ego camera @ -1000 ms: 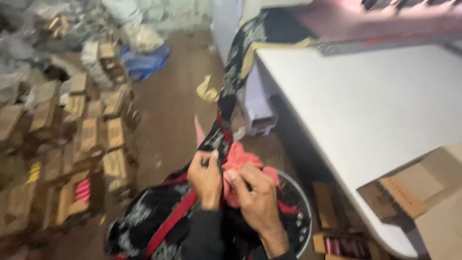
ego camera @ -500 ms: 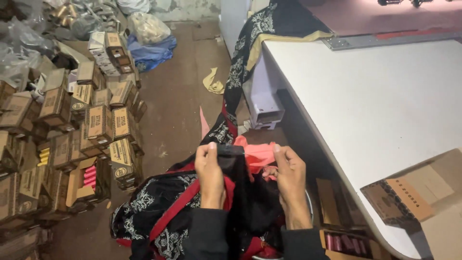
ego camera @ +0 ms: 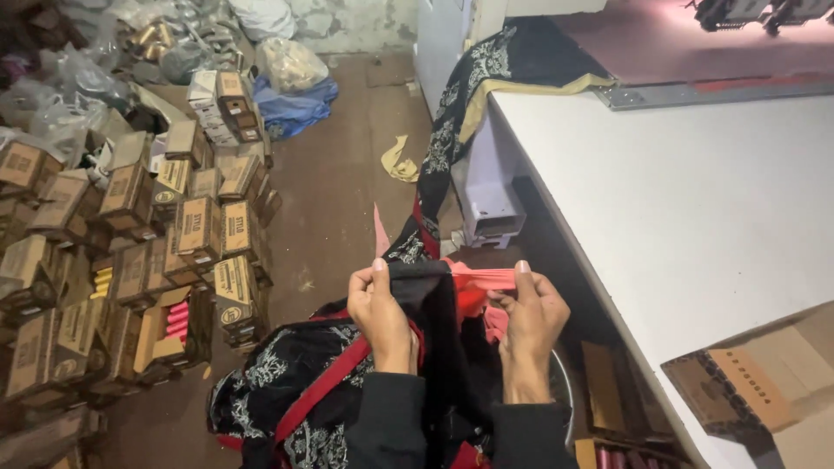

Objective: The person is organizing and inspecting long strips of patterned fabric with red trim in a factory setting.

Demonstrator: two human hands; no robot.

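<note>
Gripping a black embroidered garment (ego camera: 434,339) with red trim, the left hand (ego camera: 384,314) pinches its dark edge while the right hand (ego camera: 528,314) is clamped on a stretched strip of coral-pink fabric (ego camera: 479,278) (both pieces taut between them). The cloth hangs just off the near left edge of the white surface (ego camera: 695,208), above the floor (ego camera: 339,200), with stacked cardboard boxes (ego camera: 156,226) well apart.
</note>
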